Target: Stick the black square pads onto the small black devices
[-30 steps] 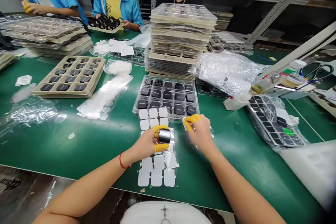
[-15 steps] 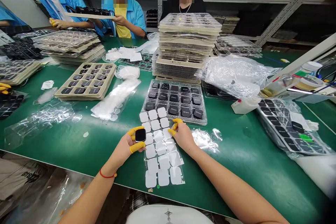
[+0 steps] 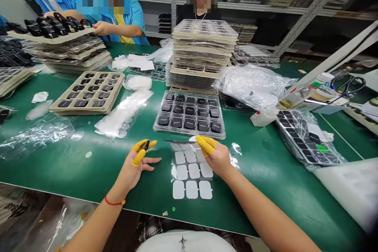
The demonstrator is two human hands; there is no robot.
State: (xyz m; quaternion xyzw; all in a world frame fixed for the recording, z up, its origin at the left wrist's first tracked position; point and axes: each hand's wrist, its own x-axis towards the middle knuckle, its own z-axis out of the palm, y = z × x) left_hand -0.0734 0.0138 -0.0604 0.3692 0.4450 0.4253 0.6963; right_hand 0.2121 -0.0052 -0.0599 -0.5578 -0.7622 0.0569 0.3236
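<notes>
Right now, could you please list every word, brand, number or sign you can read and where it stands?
No text is legible.
Dark pieces in clear tray: lettering too small.
Black pieces in tan tray: marks too small.
Brownish material, lower left: lettering unclear.
White stickers: none visible.

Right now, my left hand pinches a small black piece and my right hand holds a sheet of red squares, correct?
Not red: the head view shows white squares on the sheet your right hand holds. Your left hand does pinch a small black piece.
</notes>
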